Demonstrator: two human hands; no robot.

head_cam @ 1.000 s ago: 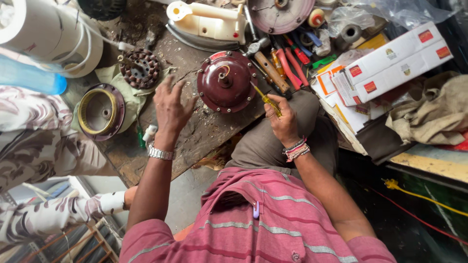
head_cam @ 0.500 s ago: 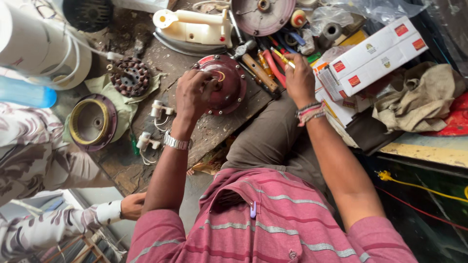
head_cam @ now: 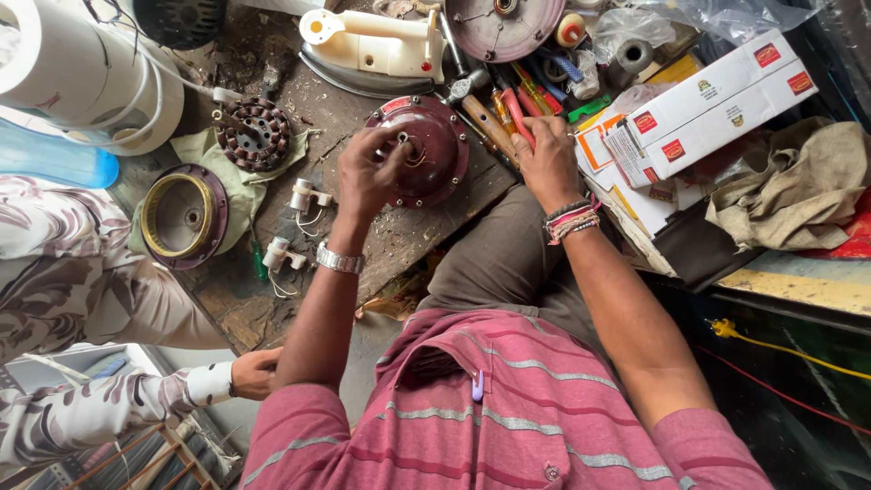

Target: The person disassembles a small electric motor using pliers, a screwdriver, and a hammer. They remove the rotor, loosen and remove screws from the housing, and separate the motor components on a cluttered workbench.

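Our left hand [head_cam: 372, 172] curled, fingertips pinching at centre hub of round maroon metal motor housing [head_cam: 431, 150], flat on worn wooden bench [head_cam: 227, 299]. Right hand [head_cam: 544, 159] closed around red-handled screwdriver [head_cam: 515, 116] among tool pile. We judge: tool-fetch step; housing steady meanwhile.

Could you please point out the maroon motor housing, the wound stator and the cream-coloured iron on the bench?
maroon motor housing [head_cam: 434, 145]: head view, on its domed right side.
wound stator [head_cam: 253, 134]: head view, on its ring of coils.
cream-coloured iron [head_cam: 376, 45]: head view, on its handle.
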